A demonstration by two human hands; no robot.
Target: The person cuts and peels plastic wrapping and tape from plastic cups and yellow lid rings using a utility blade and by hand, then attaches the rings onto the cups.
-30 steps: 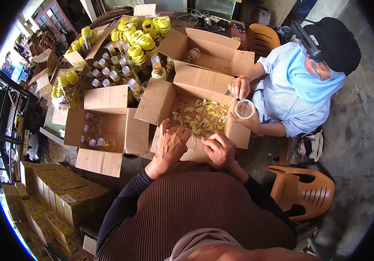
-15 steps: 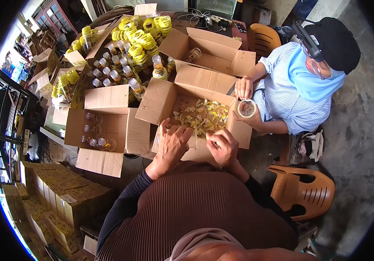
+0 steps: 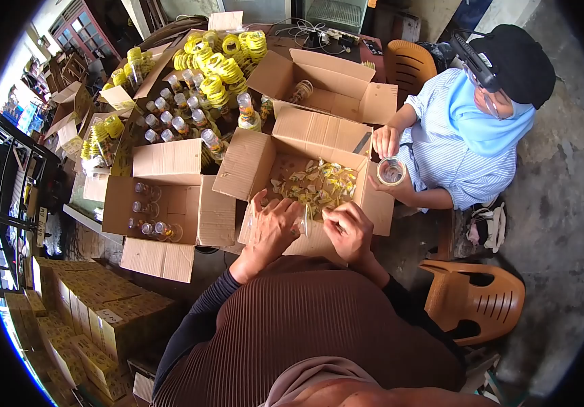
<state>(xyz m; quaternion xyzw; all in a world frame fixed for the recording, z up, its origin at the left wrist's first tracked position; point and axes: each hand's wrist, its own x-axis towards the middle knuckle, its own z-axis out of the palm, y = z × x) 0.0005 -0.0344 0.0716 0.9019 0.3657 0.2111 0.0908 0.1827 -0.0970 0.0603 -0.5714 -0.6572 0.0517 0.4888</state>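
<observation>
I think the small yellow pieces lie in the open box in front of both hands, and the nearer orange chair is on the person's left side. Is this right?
Only the side is wrong: the head view shows the nearer orange chair on the person's right. The small yellow pieces do lie in the open box in front of both hands.

Middle box (image 3: 285, 165): open from above, flaps around.
Near side: left hand (image 3: 271, 227), right hand (image 3: 348, 229) block; a clear container (image 3: 305, 222) narrows their gap.
Right side: other person's hands (image 3: 386, 141) and jar (image 3: 391, 171) obstruct.
Left box (image 3: 183, 200): bottles (image 3: 142, 206) at left, room at right.
Far box (image 3: 332, 100): room at right.
</observation>
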